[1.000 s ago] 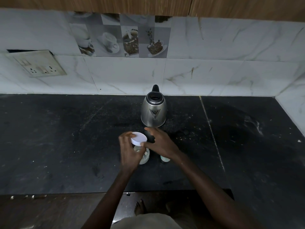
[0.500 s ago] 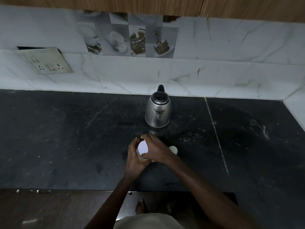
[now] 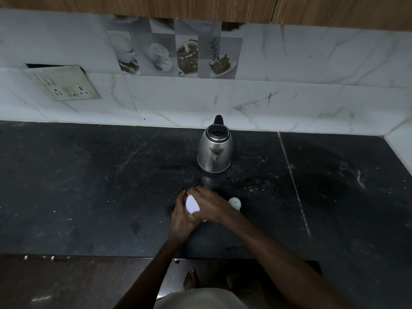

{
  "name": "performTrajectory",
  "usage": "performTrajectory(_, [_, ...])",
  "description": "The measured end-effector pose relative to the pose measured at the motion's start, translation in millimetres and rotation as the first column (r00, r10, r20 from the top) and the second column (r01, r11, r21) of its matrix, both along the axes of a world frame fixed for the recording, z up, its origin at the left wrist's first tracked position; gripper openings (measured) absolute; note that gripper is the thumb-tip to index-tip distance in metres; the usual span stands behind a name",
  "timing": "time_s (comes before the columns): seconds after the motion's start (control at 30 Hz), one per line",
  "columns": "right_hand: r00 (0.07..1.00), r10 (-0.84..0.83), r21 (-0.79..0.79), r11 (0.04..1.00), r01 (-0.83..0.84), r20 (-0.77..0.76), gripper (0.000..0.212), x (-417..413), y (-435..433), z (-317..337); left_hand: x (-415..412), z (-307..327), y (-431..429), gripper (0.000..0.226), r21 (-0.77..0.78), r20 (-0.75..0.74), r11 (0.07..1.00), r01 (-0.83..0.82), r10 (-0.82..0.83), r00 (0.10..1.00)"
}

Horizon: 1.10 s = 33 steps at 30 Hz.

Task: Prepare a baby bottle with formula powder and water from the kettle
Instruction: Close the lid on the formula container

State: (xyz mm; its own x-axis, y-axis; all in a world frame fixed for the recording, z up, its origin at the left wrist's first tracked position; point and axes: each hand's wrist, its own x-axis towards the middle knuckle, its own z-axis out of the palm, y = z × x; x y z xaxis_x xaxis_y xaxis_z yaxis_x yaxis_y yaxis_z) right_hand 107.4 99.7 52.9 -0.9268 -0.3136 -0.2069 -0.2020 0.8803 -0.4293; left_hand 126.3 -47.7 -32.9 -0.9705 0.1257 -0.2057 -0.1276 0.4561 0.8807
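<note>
Gripping a round white lid [image 3: 192,204], both hands close.

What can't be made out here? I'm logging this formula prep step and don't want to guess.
- Head view: the container under the white lid is wrapped by the left hand and right hand; its contents and label are hidden.
- Whether the lid is going on or off: unclear.
- The pale item is half behind the right hand.
- The kettle water level: too dark to see.

Home kitchen, black stone counter [image 3: 89,186], marble-tiled backsplash [image 3: 312,63], steel kettle [image 3: 214,150], wall sockets [image 3: 64,85]
</note>
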Motion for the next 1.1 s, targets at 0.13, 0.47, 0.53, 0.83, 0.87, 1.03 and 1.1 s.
performTrajectory(0.13, [0.997,-0.08,0.08,0.994,0.081,-0.012,0.058,-1,-10,-2,1,0,1,0.131,-0.01,-0.017,1.0,0.007,-0.007,1.0])
performTrajectory(0.47, [0.997,0.044,0.17,0.984,-0.055,0.07,0.063,-10,-6,1,-2,3,0,0.137,-0.012,0.045,1.0,-0.015,0.016,0.999])
performTrajectory(0.53, [0.991,0.106,0.152,0.981,-0.118,0.082,0.065,-12,-1,1,-2,-1,-1,0.138,-0.018,0.053,1.0,-0.024,0.025,0.998])
performTrajectory(0.83, [0.993,0.103,0.162,0.981,-0.11,0.051,0.067,-11,1,-1,0,4,0,0.138,-0.006,0.062,1.0,-0.022,0.023,0.998])
performTrajectory(0.87, [0.997,0.075,0.173,0.982,-0.08,0.035,0.065,-10,-1,-1,0,5,0,0.137,-0.013,0.059,1.0,-0.021,0.022,0.998])
performTrajectory(1.03, [0.999,-0.037,0.261,0.965,0.042,-0.023,0.067,-9,-10,-1,0,7,-1,0.142,-0.027,0.046,0.999,-0.024,0.025,0.999])
performTrajectory(1.1, [0.996,-0.069,0.303,0.95,0.081,-0.05,0.068,-9,-14,-2,0,8,-1,0.14,-0.025,0.044,1.0,-0.016,0.018,0.999])
